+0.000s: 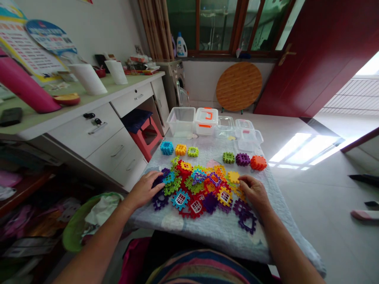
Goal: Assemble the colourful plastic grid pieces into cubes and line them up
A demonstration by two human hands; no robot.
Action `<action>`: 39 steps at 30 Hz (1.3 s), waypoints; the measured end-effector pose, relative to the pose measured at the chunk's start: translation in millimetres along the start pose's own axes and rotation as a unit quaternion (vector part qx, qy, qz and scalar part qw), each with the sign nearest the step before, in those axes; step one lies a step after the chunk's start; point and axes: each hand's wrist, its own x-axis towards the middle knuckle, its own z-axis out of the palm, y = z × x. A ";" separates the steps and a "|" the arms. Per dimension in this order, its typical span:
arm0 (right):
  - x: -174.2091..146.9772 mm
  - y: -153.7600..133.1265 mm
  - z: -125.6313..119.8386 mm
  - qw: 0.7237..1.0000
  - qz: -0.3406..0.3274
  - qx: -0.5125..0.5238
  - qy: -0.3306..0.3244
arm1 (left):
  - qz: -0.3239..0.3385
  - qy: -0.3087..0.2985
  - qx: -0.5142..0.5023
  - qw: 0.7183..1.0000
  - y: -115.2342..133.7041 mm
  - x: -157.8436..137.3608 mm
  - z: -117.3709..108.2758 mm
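Note:
A mixed pile of toothed plastic interlocking blocks lies on the cloth-covered table in red, yellow, green, blue and purple. My left hand rests at the pile's left edge, thumb and fingers apart around a dark purple block. At the right edge, my right hand has its fingers bent together at the corner of a yellow block; its fingertips are partly hidden. Dark purple blocks lie below that hand. Behind the pile stand small single-colour stacks: blue, orange-yellow, light green, green, purple and orange.
Clear plastic boxes line the table's far edge, including an open bin and a lidded box with orange clips. A white desk and a red stool stand to the left. A green basket sits on the floor.

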 end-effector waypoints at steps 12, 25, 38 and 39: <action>1.0 1.9 0.5 1.000 -0.015 -0.007 -0.009 | -0.089 0.061 0.033 0.994 12.8 9.2 5.9; -0.6 -5.6 0.8 1.000 -0.022 0.005 -0.007 | -0.175 0.103 -0.370 0.907 49.6 11.0 -13.1; -0.2 -2.3 0.9 1.000 -0.016 0.012 -0.021 | -0.206 -0.149 -0.482 0.839 107.3 44.5 9.3; -0.4 -2.5 0.9 1.000 -0.017 0.010 -0.020 | -0.192 -0.152 -0.469 0.848 105.6 45.5 8.0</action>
